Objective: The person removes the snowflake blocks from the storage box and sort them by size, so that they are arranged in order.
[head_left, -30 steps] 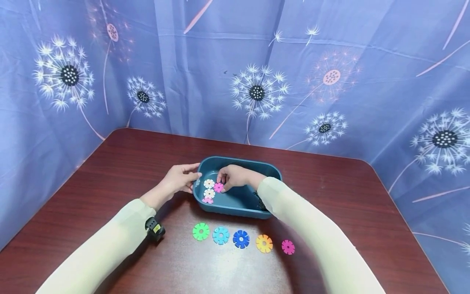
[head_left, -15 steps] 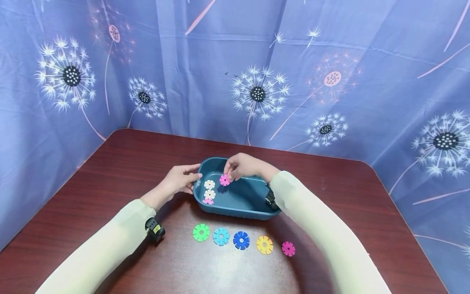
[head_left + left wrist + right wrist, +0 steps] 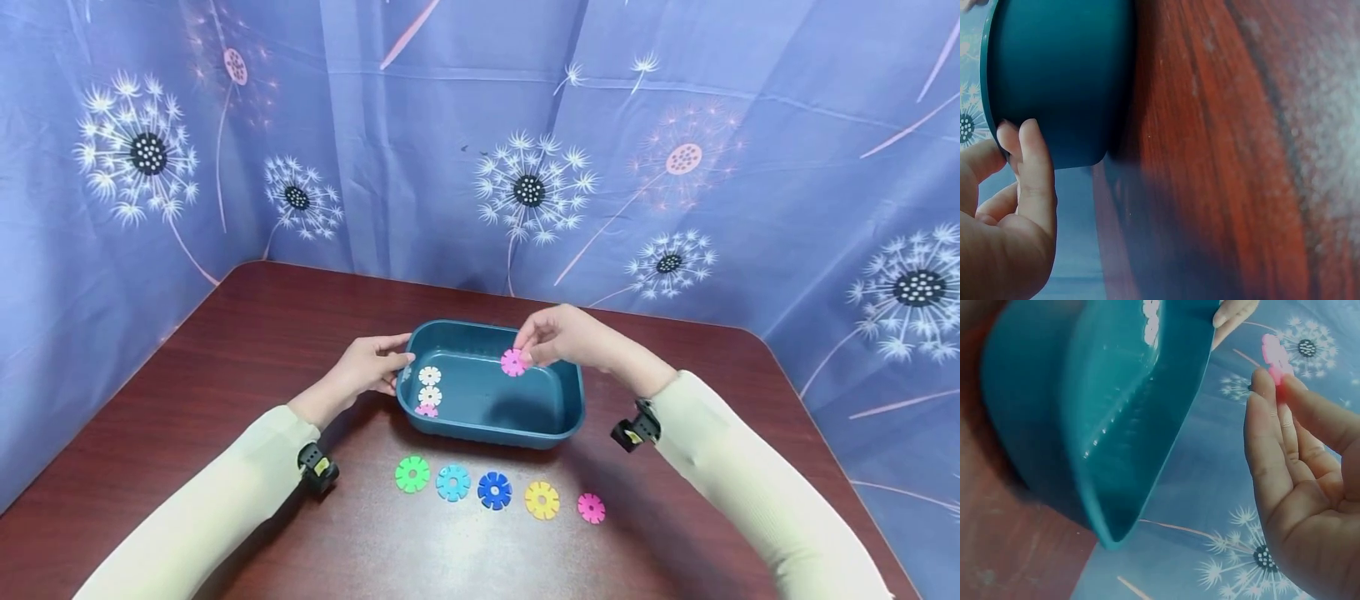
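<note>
A dark teal plastic basin (image 3: 487,435) stands on the table. My left hand (image 3: 366,367) grips its left end, thumb at the rim and fingers along the outer wall; the left wrist view shows fingertips against that wall (image 3: 1060,75). Above the basin, toward its right half, my right hand (image 3: 573,337) pinches a pink notched plastic disc (image 3: 512,362) between thumb and fingertips. The right wrist view catches this disc (image 3: 1274,356) nearly edge-on. Inside at the basin's left end lie a white disc (image 3: 430,376), a second white disc (image 3: 430,397) and a partly hidden pink disc (image 3: 427,411).
In front of the basin, a row of notched discs lies on the brown table (image 3: 300,292): green (image 3: 412,474), light blue (image 3: 453,482), dark blue (image 3: 495,490), yellow (image 3: 542,500) and pink (image 3: 591,507). A blue dandelion-print curtain (image 3: 420,167) hangs behind the table.
My right hand has lifted the pink disc from beside the white discs inside the basin and carried it up and to the right. My left hand keeps its place on the basin.
</note>
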